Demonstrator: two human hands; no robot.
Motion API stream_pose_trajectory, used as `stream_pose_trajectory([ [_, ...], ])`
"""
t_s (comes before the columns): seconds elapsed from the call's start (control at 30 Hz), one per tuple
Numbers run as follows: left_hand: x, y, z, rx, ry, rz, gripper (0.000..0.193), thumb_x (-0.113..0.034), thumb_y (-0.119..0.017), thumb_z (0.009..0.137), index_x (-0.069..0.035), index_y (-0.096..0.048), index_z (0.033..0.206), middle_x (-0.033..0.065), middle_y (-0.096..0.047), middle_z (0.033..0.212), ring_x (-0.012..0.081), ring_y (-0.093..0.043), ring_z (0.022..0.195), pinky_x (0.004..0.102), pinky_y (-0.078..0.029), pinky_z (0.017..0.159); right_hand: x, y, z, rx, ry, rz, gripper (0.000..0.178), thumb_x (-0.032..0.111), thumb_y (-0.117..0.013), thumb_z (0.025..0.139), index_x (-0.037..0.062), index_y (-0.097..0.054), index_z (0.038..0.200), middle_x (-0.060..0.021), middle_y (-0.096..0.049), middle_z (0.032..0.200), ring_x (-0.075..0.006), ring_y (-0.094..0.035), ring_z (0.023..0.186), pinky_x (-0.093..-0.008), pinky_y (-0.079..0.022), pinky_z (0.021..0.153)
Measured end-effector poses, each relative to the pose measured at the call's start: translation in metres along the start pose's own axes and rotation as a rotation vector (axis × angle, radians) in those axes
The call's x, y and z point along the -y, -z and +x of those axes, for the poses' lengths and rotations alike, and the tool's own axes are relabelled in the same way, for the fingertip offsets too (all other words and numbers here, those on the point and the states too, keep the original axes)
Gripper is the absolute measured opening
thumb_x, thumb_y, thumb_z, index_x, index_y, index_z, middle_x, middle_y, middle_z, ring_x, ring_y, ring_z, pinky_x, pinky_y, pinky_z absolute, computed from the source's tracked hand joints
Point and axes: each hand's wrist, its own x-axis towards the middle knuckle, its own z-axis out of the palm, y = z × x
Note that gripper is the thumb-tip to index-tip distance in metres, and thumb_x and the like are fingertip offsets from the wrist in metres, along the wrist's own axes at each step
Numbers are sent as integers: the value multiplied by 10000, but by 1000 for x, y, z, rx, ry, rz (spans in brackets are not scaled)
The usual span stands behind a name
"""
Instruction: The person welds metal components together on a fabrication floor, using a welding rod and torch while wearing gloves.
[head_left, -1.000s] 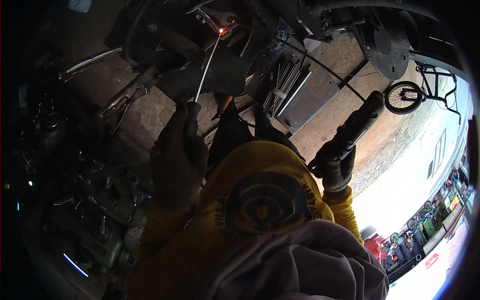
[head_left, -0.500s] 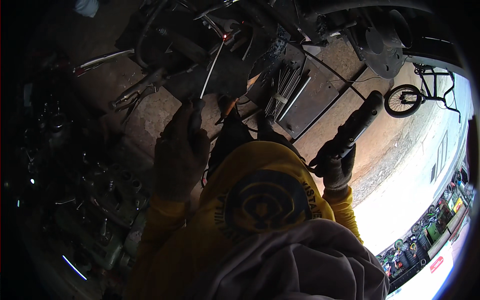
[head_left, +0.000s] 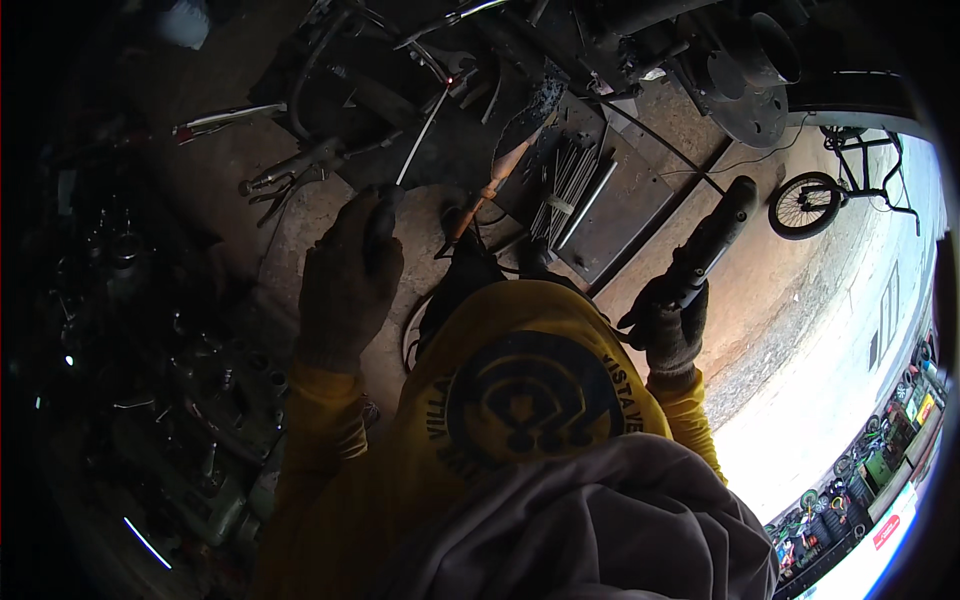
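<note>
Widest thing down there is the dark steel plate [head_left: 640, 215] on the ground, with a bundle of welding rods [head_left: 562, 190] lying loose on it, well clear of both hands. Above it, the tangled metal frame [head_left: 400, 95] where the work sits. A bicycle [head_left: 830, 190] stands far off in the sun, no concern.

Now the hands. The gloved left hand [head_left: 345, 280] is wrapped tight round an electrode holder [head_left: 382, 215], and the thin welding electrode [head_left: 428, 125] runs up from it to a small red glowing tip [head_left: 455, 78] right at the frame. The gloved right hand [head_left: 672, 325] has its fingers closed round the handle of a dark tool [head_left: 715, 235], held up and well apart from the weld; what sort of tool, I cannot tell.

The risks as I read them: that rod is long and held single-handed, so a wobble could stick it to the frame or drag it off the joint. Locking pliers [head_left: 295, 170] lie near the left wrist, easy to snag. And sparks could drop toward that yellow sleeve [head_left: 320, 420].
</note>
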Motion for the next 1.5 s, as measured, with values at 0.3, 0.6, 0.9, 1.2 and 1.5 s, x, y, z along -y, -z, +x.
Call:
stream_pose_trajectory([
  [0.3,4,10,4,42,-89,-56,348,-130,-571,901,-5,-545,1224,238,-679,906,389,-688,827,438,-544,656,-1,4,-3,-4,63,5,678,333,-677,917,-8,-354,1405,-88,-584,899,-163,-604,635,-269,-533,539],
  [0.6,-14,-6,-5,-45,22,-105,344,-183,-520,946,7,-546,1233,247,-677,1033,402,-674,959,466,-545,800,-2,1,-1,22,43,21,638,258,-645,936,-17,-345,1427,-68,-583,889,-147,-597,652,-265,-528,554],
  [0.9,-12,-9,-8,12,117,-83,388,-176,-531,931,9,-527,1273,232,-677,1081,396,-669,988,467,-546,834,-11,-6,9,52,22,-35,584,211,-657,931,7,-381,1404,-34,-574,897,-111,-571,722,-250,-518,611],
  [1.2,-9,-11,-8,8,123,-72,421,-168,-547,909,8,-520,1291,239,-674,1098,404,-667,989,471,-546,849,-13,-10,13,59,18,-68,565,211,-668,930,3,-396,1379,-28,-575,891,-108,-571,716,-250,-509,617],
  [1.5,-5,-14,-9,14,118,-17,439,-166,-553,889,8,-519,1291,246,-659,1122,414,-662,989,483,-548,833,-20,-11,16,90,42,-90,562,202,-642,945,-23,-368,1382,-47,-594,871,-109,-568,702,-253,-503,624],
])
